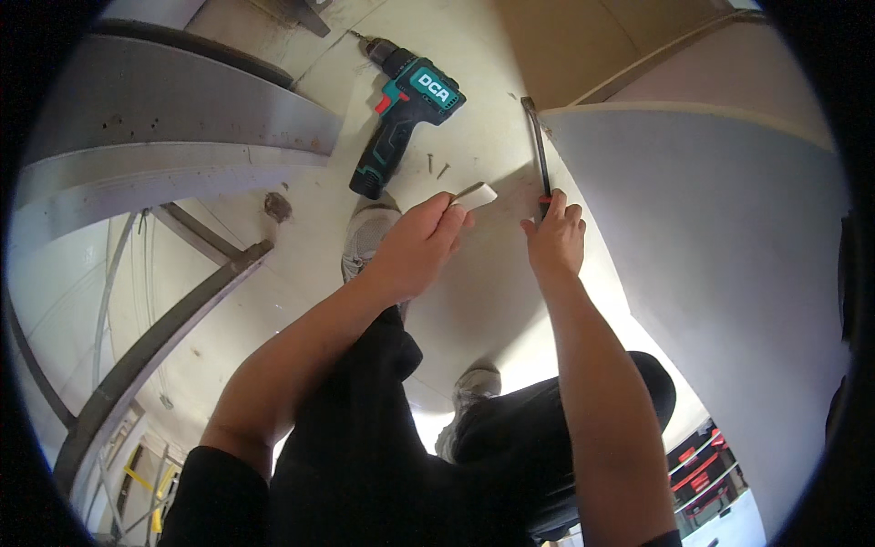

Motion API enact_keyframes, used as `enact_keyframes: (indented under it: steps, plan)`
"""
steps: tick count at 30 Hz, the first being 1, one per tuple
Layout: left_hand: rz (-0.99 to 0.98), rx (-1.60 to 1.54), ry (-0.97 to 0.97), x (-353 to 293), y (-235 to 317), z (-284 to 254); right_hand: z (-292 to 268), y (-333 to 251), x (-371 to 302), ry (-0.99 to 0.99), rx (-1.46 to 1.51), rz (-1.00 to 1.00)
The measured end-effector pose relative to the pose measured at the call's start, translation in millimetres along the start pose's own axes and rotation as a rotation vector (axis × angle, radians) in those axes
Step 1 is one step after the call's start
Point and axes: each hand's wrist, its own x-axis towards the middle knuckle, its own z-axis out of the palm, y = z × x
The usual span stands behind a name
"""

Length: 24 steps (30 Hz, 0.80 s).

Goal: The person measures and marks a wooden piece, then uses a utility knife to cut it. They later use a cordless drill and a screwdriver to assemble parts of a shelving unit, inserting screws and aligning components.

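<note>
Between the thumb and fingers of my left hand [421, 239], a small flat off-white block [476, 195] is pinched, its end sticking out to the right. My right hand [556, 239] is closed round the handle of a long, slim dark tool with a red band [541, 150]. The tool points away from me, its wider far end beside the grey panel's edge; its exact kind is not clear. Beyond my left hand a teal and black cordless drill [410, 105] lies on the floor with a bit in its chuck. Two small screws [437, 166] lie near it.
A large grey panel [720, 201] stands along the right, with a brown board [583, 50] behind it. At left are a grey metal beam [182, 96] and a dark metal frame [155, 342]. My shoes [369, 235] rest on the pale floor; red and black items [702, 474] are at lower right.
</note>
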Motion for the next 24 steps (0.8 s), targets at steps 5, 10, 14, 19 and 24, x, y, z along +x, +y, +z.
enact_keyframes:
  steps: [5,10,14,19,24]
  plan:
    - [-0.103,-0.27,-0.08,12,-12,0,15,14,16,-0.016,0.112,-0.006]
    - [-0.296,-0.301,0.047,19,-33,10,15,-10,-7,-0.315,0.649,0.018]
    - [-0.46,-0.374,-0.194,17,-48,14,23,-26,-18,-0.407,0.944,0.09]
    - [-0.449,-0.465,-0.252,16,-59,17,3,-36,-26,-0.458,1.033,0.183]
    - [-0.178,-0.147,-0.198,22,-72,27,-3,-45,-38,-0.44,1.332,0.265]
